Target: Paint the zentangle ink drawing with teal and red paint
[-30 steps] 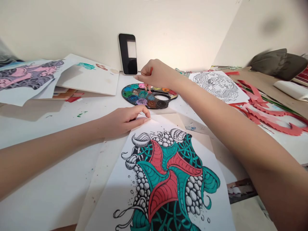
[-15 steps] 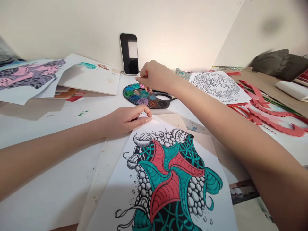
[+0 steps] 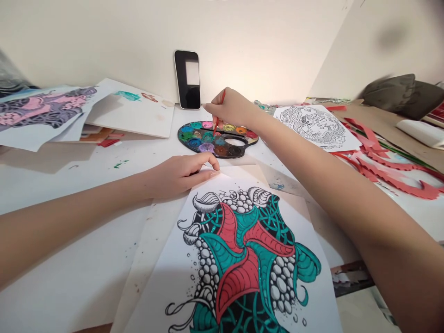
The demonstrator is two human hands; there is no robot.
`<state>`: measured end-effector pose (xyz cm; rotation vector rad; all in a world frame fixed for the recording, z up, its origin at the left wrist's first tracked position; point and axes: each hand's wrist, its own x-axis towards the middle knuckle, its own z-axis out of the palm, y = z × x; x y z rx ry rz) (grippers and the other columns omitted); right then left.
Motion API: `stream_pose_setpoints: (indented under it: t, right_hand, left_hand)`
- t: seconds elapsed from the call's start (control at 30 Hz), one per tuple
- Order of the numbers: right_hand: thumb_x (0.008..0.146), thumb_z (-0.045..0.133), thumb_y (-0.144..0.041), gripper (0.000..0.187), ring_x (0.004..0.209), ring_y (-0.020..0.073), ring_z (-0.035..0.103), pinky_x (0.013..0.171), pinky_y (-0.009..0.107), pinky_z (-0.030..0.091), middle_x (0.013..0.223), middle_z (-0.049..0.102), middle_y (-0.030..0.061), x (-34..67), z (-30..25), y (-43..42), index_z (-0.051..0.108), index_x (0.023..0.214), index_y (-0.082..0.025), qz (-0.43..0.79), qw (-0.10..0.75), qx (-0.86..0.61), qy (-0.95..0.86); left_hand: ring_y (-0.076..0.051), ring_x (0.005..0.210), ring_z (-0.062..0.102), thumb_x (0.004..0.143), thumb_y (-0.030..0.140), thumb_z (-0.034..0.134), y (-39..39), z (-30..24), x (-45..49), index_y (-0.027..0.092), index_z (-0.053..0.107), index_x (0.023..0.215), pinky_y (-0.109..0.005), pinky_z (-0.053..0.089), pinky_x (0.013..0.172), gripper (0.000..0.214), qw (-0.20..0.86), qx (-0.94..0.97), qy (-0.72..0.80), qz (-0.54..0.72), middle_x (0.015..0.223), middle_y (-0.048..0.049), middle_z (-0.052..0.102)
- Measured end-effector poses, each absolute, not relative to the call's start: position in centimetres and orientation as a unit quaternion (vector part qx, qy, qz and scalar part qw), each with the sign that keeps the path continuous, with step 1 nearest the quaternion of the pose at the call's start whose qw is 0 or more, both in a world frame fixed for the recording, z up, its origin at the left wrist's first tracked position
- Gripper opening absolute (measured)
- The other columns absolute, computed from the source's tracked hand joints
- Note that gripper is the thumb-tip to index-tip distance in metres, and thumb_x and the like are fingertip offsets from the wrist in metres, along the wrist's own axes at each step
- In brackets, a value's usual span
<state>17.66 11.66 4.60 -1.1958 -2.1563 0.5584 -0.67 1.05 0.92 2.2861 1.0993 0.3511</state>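
My right hand [image 3: 231,107] is closed in a pinch on a thin red paintbrush [image 3: 218,117], whose tip touches the wells of a dark oval paint palette [image 3: 217,139] at the back of the table. My left hand [image 3: 180,173] lies curled, fingertips pressing the top left corner of a sheet with a red, teal and black patterned drawing [image 3: 243,259]. That sheet sits nearest me, on a beige backing board [image 3: 152,240].
A phone [image 3: 188,79] leans upright against the wall behind the palette. Painted sheets [image 3: 45,111] and a white board [image 3: 133,115] are stacked at the left. An uncoloured dragon drawing [image 3: 314,124], red paper cut-outs [image 3: 388,162] and a dark cushion [image 3: 402,92] lie at the right.
My right hand has lifted slightly and turned, so the red brush now shows between the fingers with its tip in the palette. My left hand has stayed on the sheet's corner.
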Motion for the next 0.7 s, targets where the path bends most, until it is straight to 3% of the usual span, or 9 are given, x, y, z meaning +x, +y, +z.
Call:
stream_pose_setpoints:
  t: [0.27, 0.5, 0.7]
  right_hand:
    - [0.090, 0.063, -0.019, 0.052, 0.047, 0.0126, 0.047, 0.059, 0.031, 0.049, 0.046, 0.055, 0.0042, 18.0, 4.1, 12.6, 0.047, 0.040, -0.020, 0.246, 0.326, -0.469, -0.783]
    - [0.093, 0.063, -0.023, 0.040, 0.045, 0.0121, 0.046, 0.052, 0.027, 0.041, 0.043, 0.053, 0.0022, 18.3, 3.3, 13.8, 0.055, 0.054, -0.019, 0.312, 0.327, -0.480, -0.752]
    - [0.100, 0.058, -0.027, 0.052, 0.043, 0.0105, 0.044, 0.051, 0.028, 0.037, 0.046, 0.054, 0.0029, 18.2, 3.1, 13.7, 0.050, 0.049, -0.019, 0.337, 0.337, -0.479, -0.738]
  left_hand:
    - [-0.012, 0.049, 0.032, 0.102, 0.048, 0.045, 1.3, 0.5, -0.9, 0.023, 0.059, 0.107, -0.025, 0.023, 0.053, 0.029, 0.301, 0.853, 0.404, 0.137, 0.052, 0.0087, 0.034]
    - [-0.012, 0.050, 0.031, 0.102, 0.047, 0.046, 1.3, 0.7, -0.8, 0.023, 0.059, 0.106, -0.026, 0.024, 0.055, 0.028, 0.301, 0.854, 0.404, 0.131, 0.053, 0.0087, 0.033]
    - [-0.012, 0.051, 0.032, 0.102, 0.047, 0.046, 1.3, 0.8, -0.8, 0.023, 0.059, 0.107, -0.026, 0.024, 0.056, 0.027, 0.306, 0.852, 0.406, 0.126, 0.053, 0.0087, 0.033]
